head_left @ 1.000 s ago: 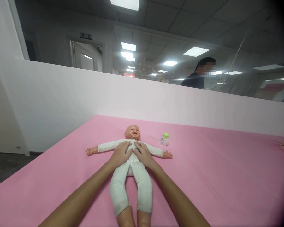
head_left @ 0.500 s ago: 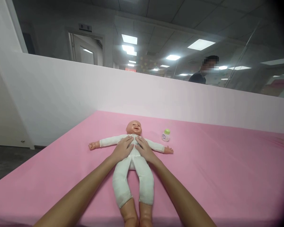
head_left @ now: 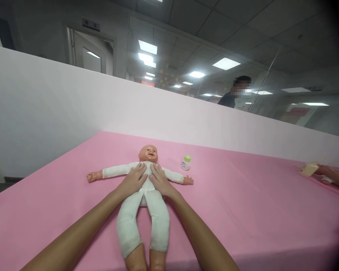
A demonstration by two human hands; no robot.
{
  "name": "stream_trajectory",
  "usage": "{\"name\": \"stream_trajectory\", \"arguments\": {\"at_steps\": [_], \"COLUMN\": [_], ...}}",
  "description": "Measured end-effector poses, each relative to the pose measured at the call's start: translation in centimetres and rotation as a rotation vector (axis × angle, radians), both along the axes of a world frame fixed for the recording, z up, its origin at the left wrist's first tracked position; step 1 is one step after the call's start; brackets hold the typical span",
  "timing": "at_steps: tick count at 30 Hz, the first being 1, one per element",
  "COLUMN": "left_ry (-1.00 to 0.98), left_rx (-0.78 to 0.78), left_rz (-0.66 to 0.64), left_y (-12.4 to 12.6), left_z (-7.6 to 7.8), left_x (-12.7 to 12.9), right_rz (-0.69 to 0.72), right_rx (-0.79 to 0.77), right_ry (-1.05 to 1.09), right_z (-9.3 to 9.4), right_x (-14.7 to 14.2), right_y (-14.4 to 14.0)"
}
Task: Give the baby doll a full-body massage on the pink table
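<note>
A baby doll (head_left: 143, 201) with a white cloth body lies on its back on a pink-covered table (head_left: 231, 210), its head away from me and its arms spread wide. My left hand (head_left: 135, 180) rests flat on the left side of the doll's chest, fingers stretched towards its neck. On the other side of the chest lies my right hand (head_left: 160, 180), also flat with fingers extended. Both touch the cloth without gripping it. Just beyond the doll's right-hand arm stands a small clear bottle (head_left: 185, 163) with a green cap.
A low white wall (head_left: 164, 113) with glass above borders the table's far side. Behind the glass is a person (head_left: 228, 98). At the far right, another person's hand (head_left: 332, 174) is beside a pale yellow object (head_left: 310, 169).
The view has swung to the right, so the doll and bottle appear further left. Another person's hand and the pale yellow object now show at the right. My hands stay on the doll's chest.
</note>
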State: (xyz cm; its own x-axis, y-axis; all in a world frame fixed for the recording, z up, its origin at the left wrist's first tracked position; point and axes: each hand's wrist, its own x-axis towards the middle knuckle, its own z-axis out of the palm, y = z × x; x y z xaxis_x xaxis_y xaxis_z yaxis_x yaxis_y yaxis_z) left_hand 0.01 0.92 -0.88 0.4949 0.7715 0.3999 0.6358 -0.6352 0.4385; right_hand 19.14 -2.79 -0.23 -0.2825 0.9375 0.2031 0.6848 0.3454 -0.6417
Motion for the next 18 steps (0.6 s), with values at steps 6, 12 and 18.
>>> {"name": "stream_trajectory", "arguments": {"at_steps": [6, 12, 18], "left_ry": [0.001, -0.016, 0.045], "left_rx": [0.022, 0.002, -0.103], "left_rz": [0.024, 0.029, 0.004], "left_y": [-0.9, -0.8, -0.5], "left_z": [1.4, 1.1, 0.3], "left_x": [0.3, 0.2, 0.3], "right_rz": [0.005, 0.022, -0.007], "right_rx": [0.059, 0.039, -0.036], "right_ry": [0.029, 0.105, 0.121], "right_z": [0.9, 1.2, 0.6], "right_x": [-0.3, -0.1, 0.0], "right_y": [-0.7, -0.7, -0.8]}}
